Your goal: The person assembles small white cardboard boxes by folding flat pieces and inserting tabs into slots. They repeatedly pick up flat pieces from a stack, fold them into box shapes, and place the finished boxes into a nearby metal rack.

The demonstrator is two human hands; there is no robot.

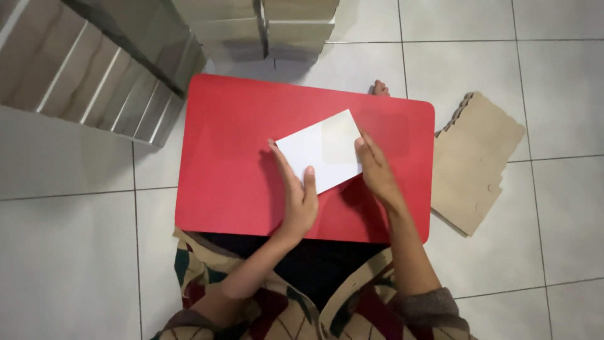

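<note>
The red table (226, 182) lies bare left of the white card (324, 154) and along its far edge, so a hand can pass there. A stack of brown cardboard sheets (475, 164) lies on the floor just beside the table's right edge. Folded cardboard boxes (100, 69) crowd the far left, with more boxes (277, 28) beyond the far edge.

L hand (297, 203), R hand (376, 171) press white card (322, 150).
</note>
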